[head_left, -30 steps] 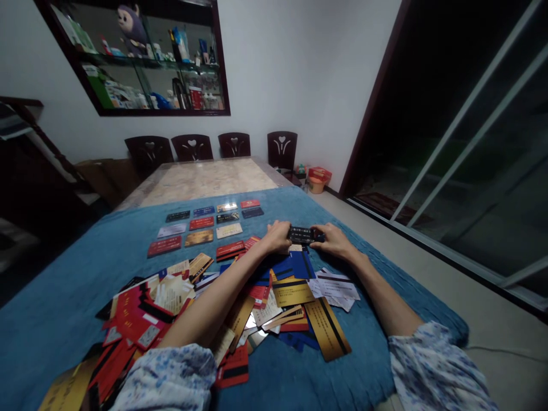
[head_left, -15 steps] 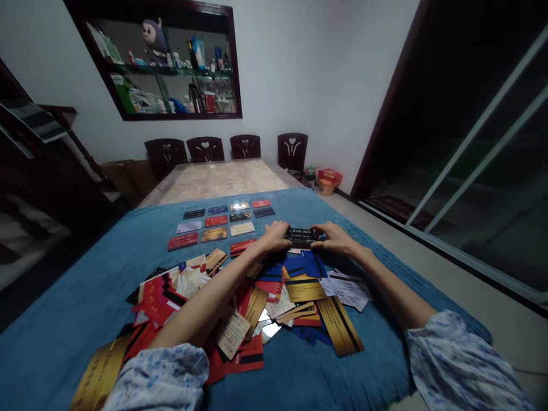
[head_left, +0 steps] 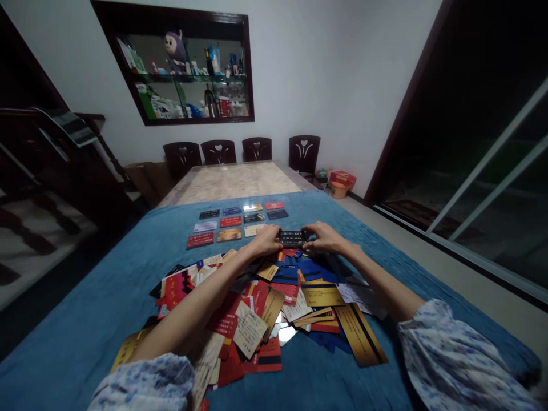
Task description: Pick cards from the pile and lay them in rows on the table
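Observation:
Above the far edge of a loose pile of cards, I hold a black card [head_left: 293, 238] with pale print between my two hands. My left hand [head_left: 266, 241] pinches its left end, fingers closed. At the other end, the fingers of my right hand [head_left: 322, 238] are closed on the card too. Just left of my left hand lie cards in rows, among them a cream card [head_left: 252, 230], a gold card [head_left: 229, 234] and a red card [head_left: 200, 240]. Beneath my forearms spreads the mixed pile, with a gold striped card [head_left: 362, 335] at its right.
A blue cloth [head_left: 342, 388] covers the near part of the table, and the bare tabletop [head_left: 244, 178] shows beyond it. Dark chairs [head_left: 257, 149] stand at the far end. A wall shelf [head_left: 197, 77] holds bottles and a plush toy.
Both hands have moved left with the black card, closer to the rows of cards. My left hand now covers the red card that lay beside it. The whole view has shifted a little.

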A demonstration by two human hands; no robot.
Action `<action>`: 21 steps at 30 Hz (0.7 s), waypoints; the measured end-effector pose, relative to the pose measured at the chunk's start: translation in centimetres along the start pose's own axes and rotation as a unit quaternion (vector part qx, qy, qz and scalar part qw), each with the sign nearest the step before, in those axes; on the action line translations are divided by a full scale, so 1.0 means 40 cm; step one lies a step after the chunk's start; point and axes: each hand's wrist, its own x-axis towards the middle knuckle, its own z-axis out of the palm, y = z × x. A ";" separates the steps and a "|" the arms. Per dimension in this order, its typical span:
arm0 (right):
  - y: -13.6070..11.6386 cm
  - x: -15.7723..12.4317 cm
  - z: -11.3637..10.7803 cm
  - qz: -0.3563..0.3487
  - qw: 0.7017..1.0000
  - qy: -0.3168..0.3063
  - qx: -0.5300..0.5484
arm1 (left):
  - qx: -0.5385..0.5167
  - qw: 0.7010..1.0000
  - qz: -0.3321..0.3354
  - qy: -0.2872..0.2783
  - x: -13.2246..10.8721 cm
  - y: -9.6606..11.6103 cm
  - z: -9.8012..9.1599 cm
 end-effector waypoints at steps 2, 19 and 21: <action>-0.017 0.021 0.008 -0.007 1.000 -0.007 0.012 | 0.004 1.000 -0.005 0.003 -0.010 -0.022 -0.005; -0.181 0.173 0.037 -0.056 0.997 -0.055 0.027 | 0.042 0.995 -0.083 0.034 -0.093 -0.174 -0.080; -0.200 0.191 0.039 -0.061 0.996 -0.060 0.025 | 0.036 0.994 -0.090 0.041 -0.100 -0.190 -0.090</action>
